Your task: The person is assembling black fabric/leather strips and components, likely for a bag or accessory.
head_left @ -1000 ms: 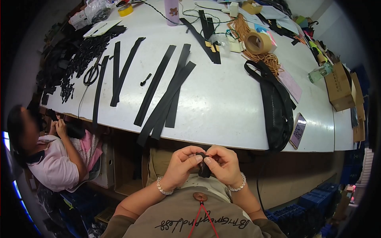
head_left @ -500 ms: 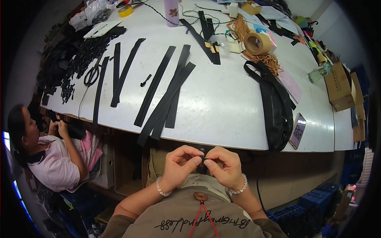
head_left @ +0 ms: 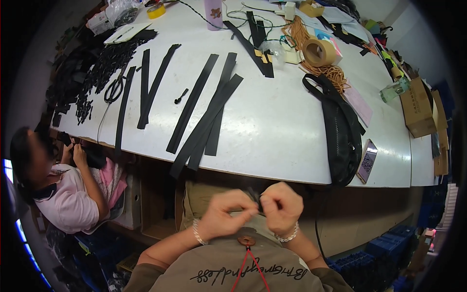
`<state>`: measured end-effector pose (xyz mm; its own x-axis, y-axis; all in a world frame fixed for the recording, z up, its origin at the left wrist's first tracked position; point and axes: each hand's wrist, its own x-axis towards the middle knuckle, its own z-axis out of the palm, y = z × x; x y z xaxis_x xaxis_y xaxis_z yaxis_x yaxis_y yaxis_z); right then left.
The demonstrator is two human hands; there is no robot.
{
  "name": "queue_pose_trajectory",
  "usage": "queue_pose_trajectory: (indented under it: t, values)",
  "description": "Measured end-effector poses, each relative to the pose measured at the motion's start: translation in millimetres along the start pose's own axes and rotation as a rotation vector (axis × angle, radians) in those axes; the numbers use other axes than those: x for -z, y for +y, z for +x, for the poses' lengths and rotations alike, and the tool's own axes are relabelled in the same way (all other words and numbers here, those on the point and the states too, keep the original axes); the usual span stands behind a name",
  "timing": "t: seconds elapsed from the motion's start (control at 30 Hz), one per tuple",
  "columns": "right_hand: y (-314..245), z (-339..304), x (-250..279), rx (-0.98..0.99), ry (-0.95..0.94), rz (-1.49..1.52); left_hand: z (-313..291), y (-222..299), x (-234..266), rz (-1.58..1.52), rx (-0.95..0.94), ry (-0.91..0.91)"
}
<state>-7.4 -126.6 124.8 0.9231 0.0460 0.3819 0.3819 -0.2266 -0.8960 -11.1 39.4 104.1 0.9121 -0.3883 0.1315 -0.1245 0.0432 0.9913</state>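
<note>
Just below the table's near edge, over my lap, both hands are curled in a pinch. My left hand (head_left: 230, 209) is smeared by motion, its thumb and fingertips pressed together at a small dark piece (head_left: 254, 194). From the other side my right hand (head_left: 283, 207) grips at the same piece with bent fingers. The piece looks black and narrow; blur and my fingers hide its exact kind. Nearest on the table are black flat strips (head_left: 206, 126), some crossed over each other and one jutting past the edge.
A black bag (head_left: 340, 141) and a phone (head_left: 367, 160) lie at the table's right edge. Scissors (head_left: 114, 91), a small black cord piece (head_left: 181, 96) and a black heap (head_left: 99, 63) are to the left. A tape roll (head_left: 319, 52) stands farther back. Another person (head_left: 73, 194) sits at left.
My hands have come slightly lower and a little apart, with the right wrist turned. The dark piece now slants between them. The view has shifted slightly.
</note>
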Motion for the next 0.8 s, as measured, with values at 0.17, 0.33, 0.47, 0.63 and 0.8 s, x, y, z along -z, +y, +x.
queue_pose_trajectory:
  t: [0.17,0.33,0.47,0.63,0.8]
  values:
    - [-7.4,11.5,-2.8,-0.078,0.010,0.070,-4.6,2.1,-8.7,-0.070,0.068,0.027]
    - [2.2,8.4,-7.2,-0.073,-0.061,-0.043,1.7,-6.1,-1.8,-0.211,0.084,0.178]
    - [6.2,4.6,-22.2,-0.302,0.038,0.113,7.0,-6.7,-5.5,-0.490,0.376,0.188]
    - [51.2,-1.1,-34.0,-0.538,0.183,0.380,15.5,-30.3,-9.1,-0.706,0.578,0.283]
    - [59.6,8.1,-32.3,-0.662,0.243,0.575,24.4,-34.9,-7.1,-0.885,0.596,0.303]
